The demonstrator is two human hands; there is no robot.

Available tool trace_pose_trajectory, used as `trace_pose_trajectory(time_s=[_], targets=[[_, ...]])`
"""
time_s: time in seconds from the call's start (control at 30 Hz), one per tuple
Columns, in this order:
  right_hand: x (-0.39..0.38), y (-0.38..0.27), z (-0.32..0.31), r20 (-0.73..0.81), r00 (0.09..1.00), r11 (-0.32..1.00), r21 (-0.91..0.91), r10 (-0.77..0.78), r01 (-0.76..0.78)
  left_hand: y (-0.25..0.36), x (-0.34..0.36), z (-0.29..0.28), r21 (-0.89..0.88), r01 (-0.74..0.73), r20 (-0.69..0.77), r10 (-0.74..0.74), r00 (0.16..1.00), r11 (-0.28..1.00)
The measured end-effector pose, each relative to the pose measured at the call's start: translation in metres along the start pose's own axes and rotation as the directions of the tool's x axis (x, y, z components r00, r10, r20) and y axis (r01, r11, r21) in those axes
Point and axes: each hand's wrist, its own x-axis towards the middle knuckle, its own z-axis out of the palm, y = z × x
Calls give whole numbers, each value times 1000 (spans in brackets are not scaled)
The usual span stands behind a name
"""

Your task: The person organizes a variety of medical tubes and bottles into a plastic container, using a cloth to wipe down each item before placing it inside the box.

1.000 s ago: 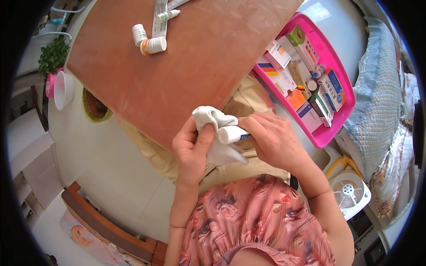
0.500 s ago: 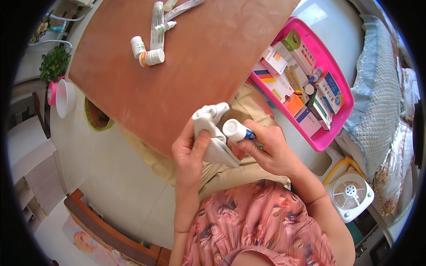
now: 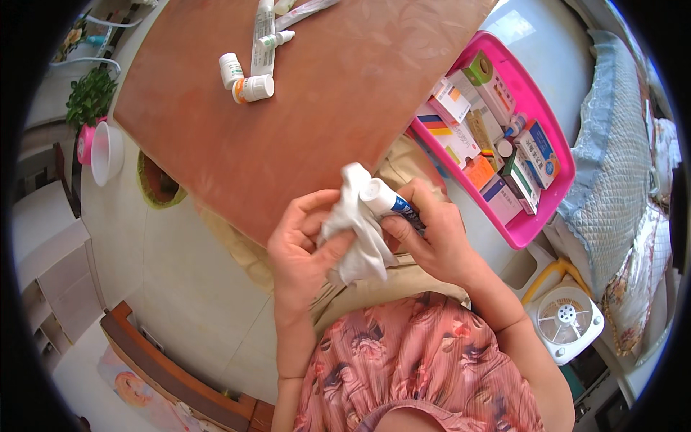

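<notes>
A crumpled white cloth (image 3: 360,248) is pinched between the thumb and fingers of my left hand (image 3: 306,237), in front of the table edge. My right hand (image 3: 435,234) grips a small white bottle (image 3: 381,198) with a blue label, its cap tilted up to the left. The cloth touches the bottle around the cap end. My right fingers hide the bottle's lower part.
On the brown table (image 3: 309,137) lie two white pill bottles (image 3: 252,88), a small dropper bottle (image 3: 277,39) and long clear packets (image 3: 263,57). A pink basket (image 3: 520,234) of medicine boxes stands to the right. Below it sits a white fan (image 3: 566,317).
My left hand has shifted slightly left and its fingers have loosened and spread. The cloth has moved against the bottle's cap end, and the bottle tilts more.
</notes>
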Motion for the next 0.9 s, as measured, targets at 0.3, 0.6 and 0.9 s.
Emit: trace_pose_trajectory(time_s=[0.3, 0.6, 0.9], targets=[[1, 12, 22, -74, 928, 858, -413, -365, 304, -42, 10, 45, -315, -260, -23, 266, 964, 913], [1, 11, 11, 226, 973, 993, -87, -56, 78, -38, 19, 30, -436, -262, 87, 330, 940, 861], [-3, 14, 18, 107, 897, 680, -616, -429, 399, -41, 22, 30, -643, -99, -213, -53, 976, 760]])
